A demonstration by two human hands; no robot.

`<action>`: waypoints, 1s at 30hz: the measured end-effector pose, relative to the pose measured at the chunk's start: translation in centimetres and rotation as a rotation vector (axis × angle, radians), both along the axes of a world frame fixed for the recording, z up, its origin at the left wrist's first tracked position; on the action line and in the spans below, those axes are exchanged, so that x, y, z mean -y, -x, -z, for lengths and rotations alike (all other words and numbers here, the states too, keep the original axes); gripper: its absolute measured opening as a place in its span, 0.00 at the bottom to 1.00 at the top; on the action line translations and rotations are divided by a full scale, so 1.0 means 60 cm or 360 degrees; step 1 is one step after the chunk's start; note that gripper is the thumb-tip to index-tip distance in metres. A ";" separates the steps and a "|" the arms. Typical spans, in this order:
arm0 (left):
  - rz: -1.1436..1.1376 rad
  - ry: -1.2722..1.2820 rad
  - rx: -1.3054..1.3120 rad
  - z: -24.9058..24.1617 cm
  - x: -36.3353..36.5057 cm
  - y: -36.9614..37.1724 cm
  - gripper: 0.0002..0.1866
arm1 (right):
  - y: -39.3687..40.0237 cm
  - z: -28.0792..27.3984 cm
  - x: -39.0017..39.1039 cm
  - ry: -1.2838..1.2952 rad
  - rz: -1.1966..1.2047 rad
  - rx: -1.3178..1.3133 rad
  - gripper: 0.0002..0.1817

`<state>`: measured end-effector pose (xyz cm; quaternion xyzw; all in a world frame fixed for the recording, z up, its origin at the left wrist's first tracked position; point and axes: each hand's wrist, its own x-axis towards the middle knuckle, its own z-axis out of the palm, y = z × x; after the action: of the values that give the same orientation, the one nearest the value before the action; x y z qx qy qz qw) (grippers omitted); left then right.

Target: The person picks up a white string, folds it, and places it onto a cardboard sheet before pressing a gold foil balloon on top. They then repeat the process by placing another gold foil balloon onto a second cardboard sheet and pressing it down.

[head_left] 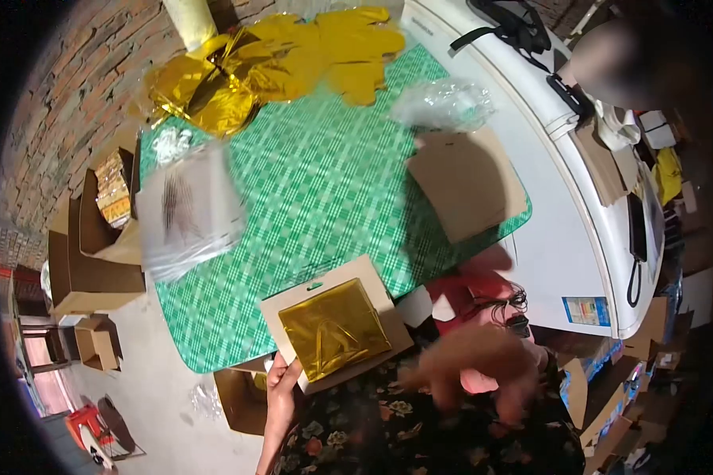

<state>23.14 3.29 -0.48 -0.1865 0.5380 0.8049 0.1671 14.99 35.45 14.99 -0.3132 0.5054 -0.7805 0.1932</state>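
My left hand (282,386) is closed on the lower left edge of a brown cardboard card (379,294). A folded sheet of shiny gold foil (334,328) lies flat on the card, whose top edge has a small hanging slot. The card is held tilted at the near edge of the green checked table (309,190), in front of a dark floral garment (356,427). Smeared by motion, my right hand (475,364) is to the right of the card, near a pink and red item with thin dark cords (503,305).
Gold foil sheets (333,47) spread over the far end of the table. A stack of clear plastic bags (190,206) lies at its left, brown cardboard sheets (471,186) at its right. A white freezer (562,237) borders the right side; cardboard boxes (95,273) stand left.
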 end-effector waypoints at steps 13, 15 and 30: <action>-0.0231 -0.0208 0.0044 -0.026 -0.010 0.035 0.24 | 0.225 0.036 -0.117 -0.0904 0.1713 -0.0479 0.09; -0.0247 -0.0212 0.0049 -0.008 -0.002 0.030 0.25 | 0.334 0.102 -0.204 -0.1131 0.1852 -0.0361 0.05; -0.0272 -0.0190 0.0148 -0.022 -0.009 0.042 0.24 | 0.559 0.290 -0.346 -0.1194 0.1338 -0.0567 0.14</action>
<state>20.62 3.84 0.82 -0.2584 0.4628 0.8374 0.1335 -18.53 56.22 -2.40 -0.1225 0.8523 -0.4933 -0.1231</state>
